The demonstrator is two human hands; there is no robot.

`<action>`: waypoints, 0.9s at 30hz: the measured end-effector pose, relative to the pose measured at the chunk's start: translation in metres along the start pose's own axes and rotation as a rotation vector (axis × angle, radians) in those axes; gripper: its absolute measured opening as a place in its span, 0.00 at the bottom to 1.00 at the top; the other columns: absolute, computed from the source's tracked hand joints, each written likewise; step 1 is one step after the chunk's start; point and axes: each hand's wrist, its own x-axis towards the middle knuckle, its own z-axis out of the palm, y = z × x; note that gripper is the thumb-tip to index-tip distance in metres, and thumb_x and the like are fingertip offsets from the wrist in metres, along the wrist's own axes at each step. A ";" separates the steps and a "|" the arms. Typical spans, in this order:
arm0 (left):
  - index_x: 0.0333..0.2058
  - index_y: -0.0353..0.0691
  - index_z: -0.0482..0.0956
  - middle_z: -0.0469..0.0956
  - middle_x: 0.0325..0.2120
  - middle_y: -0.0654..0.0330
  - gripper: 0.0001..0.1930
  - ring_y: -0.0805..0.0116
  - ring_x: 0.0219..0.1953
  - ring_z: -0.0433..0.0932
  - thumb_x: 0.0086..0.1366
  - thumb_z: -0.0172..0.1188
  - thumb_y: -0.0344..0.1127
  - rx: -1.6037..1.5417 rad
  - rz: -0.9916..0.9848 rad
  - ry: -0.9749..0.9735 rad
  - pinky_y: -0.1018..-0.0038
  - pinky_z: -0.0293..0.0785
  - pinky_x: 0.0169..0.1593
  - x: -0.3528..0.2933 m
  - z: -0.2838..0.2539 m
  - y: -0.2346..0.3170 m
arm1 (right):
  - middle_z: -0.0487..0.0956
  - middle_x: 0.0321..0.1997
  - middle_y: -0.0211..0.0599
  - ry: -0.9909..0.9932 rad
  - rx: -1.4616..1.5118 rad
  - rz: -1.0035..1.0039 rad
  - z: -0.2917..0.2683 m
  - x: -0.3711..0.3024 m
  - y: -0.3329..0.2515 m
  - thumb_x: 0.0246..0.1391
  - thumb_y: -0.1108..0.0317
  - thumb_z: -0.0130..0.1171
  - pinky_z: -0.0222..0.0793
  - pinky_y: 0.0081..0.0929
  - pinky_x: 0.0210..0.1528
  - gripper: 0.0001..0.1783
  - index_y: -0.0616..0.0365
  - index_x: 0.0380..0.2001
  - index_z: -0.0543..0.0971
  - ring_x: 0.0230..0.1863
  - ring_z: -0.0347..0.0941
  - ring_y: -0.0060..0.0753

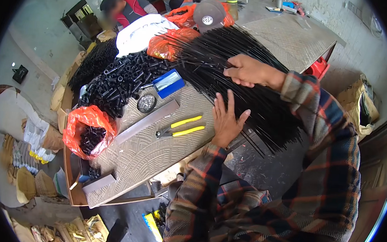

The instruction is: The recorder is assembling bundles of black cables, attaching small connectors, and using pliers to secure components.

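A large heap of long, thin black rods (265, 112) lies across the table and juts over its near edge. My left hand (229, 121) is open, fingers spread, resting against the left side of the rods. Above the heap, my right hand (254, 72) is closed, its fingers curled; dark rods touch the fingertips, but what is inside the grip is hidden. Yellow-handled pliers (182, 127) lie left of my left hand. Beyond them are a flat metal strip (147, 121), a blue box (168, 83) of thin pieces and a round dish of small metal parts (146, 103).
Short black tubes (116, 83) are piled on the left of the table (151, 158), behind an orange bag (91, 130) of black parts. A white bag (143, 33), orange bags and a grey cap (209, 15) sit behind. Another person (131, 10) is at the far left.
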 end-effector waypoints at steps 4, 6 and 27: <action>0.62 0.43 0.46 0.45 0.59 0.35 0.43 0.38 0.62 0.42 0.56 0.45 0.65 0.104 0.097 -0.093 0.52 0.41 0.62 0.015 0.019 0.012 | 0.65 0.11 0.24 0.090 -0.122 0.033 -0.019 -0.063 -0.052 0.53 0.61 0.53 0.51 0.13 0.07 0.14 0.58 0.20 0.70 0.06 0.58 0.12; 0.61 0.41 0.47 0.46 0.59 0.34 0.41 0.39 0.62 0.44 0.58 0.46 0.62 0.132 0.007 -0.073 0.53 0.43 0.62 -0.001 0.005 -0.024 | 0.66 0.11 0.23 0.062 -0.135 -0.105 0.002 -0.040 -0.068 0.53 0.59 0.53 0.51 0.13 0.07 0.14 0.58 0.22 0.71 0.06 0.57 0.12; 0.38 0.34 0.76 0.77 0.38 0.53 0.09 0.59 0.41 0.76 0.58 0.55 0.28 -0.407 0.177 -0.058 0.72 0.71 0.44 -0.130 -0.208 0.030 | 0.72 0.27 0.45 0.660 -0.024 -0.866 0.137 0.131 -0.037 0.56 0.64 0.49 0.65 0.33 0.33 0.13 0.61 0.40 0.68 0.29 0.68 0.43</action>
